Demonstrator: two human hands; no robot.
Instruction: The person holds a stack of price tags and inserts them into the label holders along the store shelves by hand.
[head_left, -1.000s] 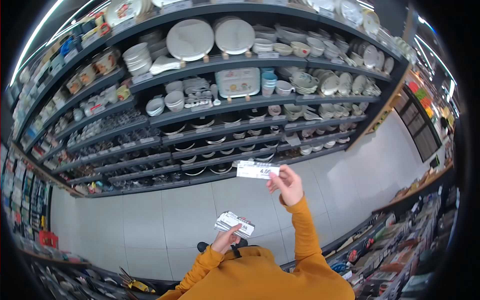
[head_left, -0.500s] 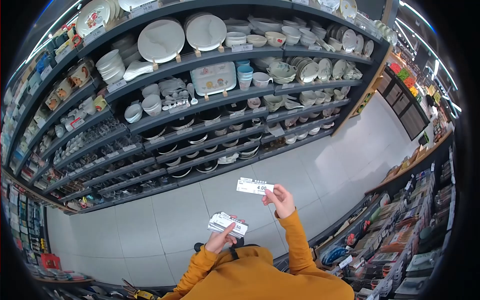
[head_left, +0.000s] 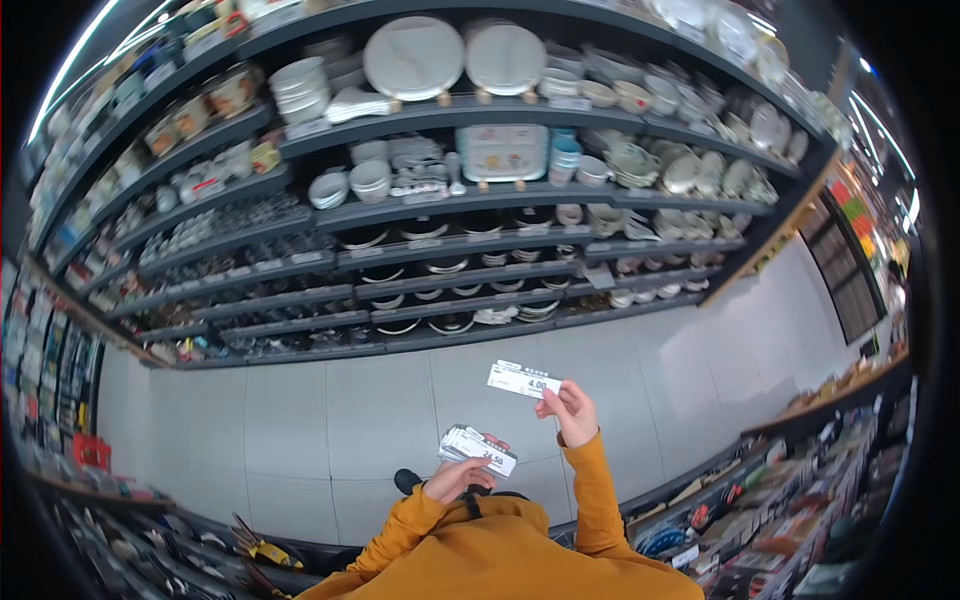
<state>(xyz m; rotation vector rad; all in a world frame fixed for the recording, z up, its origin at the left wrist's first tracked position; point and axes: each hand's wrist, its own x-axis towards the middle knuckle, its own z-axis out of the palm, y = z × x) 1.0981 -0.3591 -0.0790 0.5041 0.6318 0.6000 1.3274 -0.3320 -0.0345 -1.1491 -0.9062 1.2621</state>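
Pinched by its right end in my right hand [head_left: 571,412] is a white price tag [head_left: 516,380] printed 4.00, held out flat in front of me. Lower and to the left, my left hand [head_left: 462,477] grips a fanned stack of price tags [head_left: 476,447]. The top one reads 24.50, and my thumb lies across it. Fingertips show behind the far edge of the stack. The single tag and the stack are apart from each other, both above the floor.
Long shelves [head_left: 440,205] of tableware stand ahead, with white plates [head_left: 413,58], bowls, a decorated tray [head_left: 502,152] and blue cups [head_left: 564,155]. Grey floor tiles [head_left: 380,410] lie between them and me. More racks [head_left: 760,520] of packed goods stand at right and behind. A red basket [head_left: 92,451] is at left.
My view has turned left, so the shelves sit further right and the plates shift across. Both hands keep their tags, and my left thumb has slid, uncovering more of the top price.
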